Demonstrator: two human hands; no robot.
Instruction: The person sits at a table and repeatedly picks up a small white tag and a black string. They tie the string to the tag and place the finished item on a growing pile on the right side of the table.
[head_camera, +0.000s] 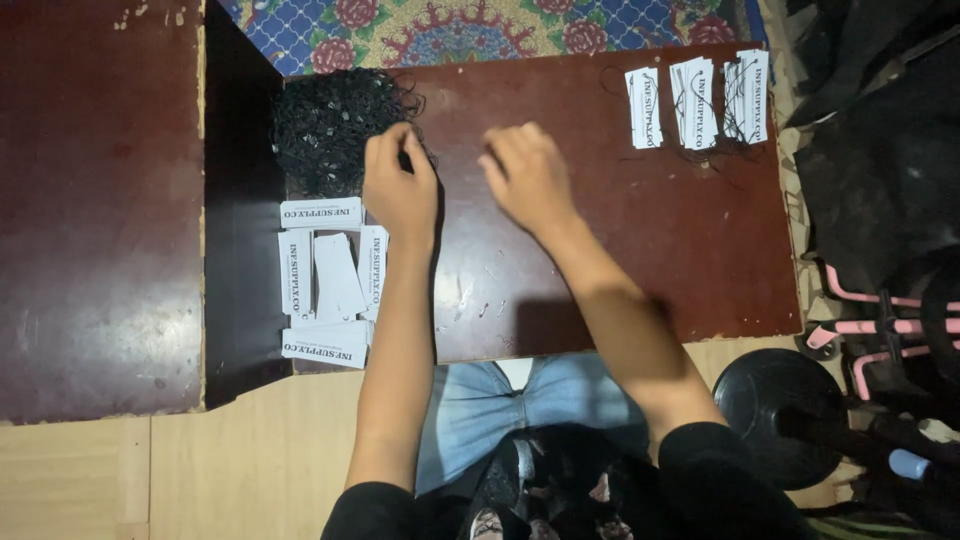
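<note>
Reaching into the string pile (330, 125) at the far left corner of the table (620, 260), your left hand (400, 190) is curled with its fingertips at the pile's near right edge; it looks pinched on a strand, but the fingers hide the contact, so I cannot tell for certain what it grips. Your right hand (527, 175) hovers just right of the left one, over bare table, fingers loosely bent and holding nothing that shows. Judgement on doing this well: draw one loop only, lifting slowly from the pile's edge rather than its middle, since the strings are thin, black and tangled and will likely drag neighbours along; let the right hand steady the pile or strip off extras. Blank tags (325, 280) lie at the table's near left, below the pile: flat white card rectangles with printed lettering, loosely fanned, some crosswise, some lengthwise. Strung tags (695, 100) sit at the table's far right corner in three small stacks, each with dark string looped across its face and loose ends trailing onto the wood. Table surface is dark reddish-brown, glossy, scuffed with pale marks near its middle. Beyond the table's far edge a patterned cloth (480, 25) shows, blue with red flowers. Beside the table's near right corner sits a black round disc (770, 400), matte.
</note>
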